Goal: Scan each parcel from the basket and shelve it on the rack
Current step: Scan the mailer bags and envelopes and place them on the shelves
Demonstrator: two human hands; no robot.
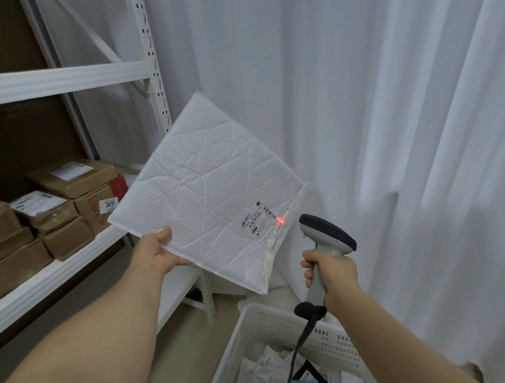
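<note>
White curtain (357,92) behind; left hand (155,254) pinching mailer (208,191) at six o'clock, right hand (329,273) wrapped round scanner (326,235), red dot (280,220) at three o'clock of label (258,221), likely missing barcode

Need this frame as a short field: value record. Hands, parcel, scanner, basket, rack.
left hand: holds the white padded mailer by its lower edge, in the air
right hand: grips the scanner handle
scan: red dot just right of the mailer's label
basket: white, on the floor, parcels inside
rack: white; brown boxes on the shelf
</note>
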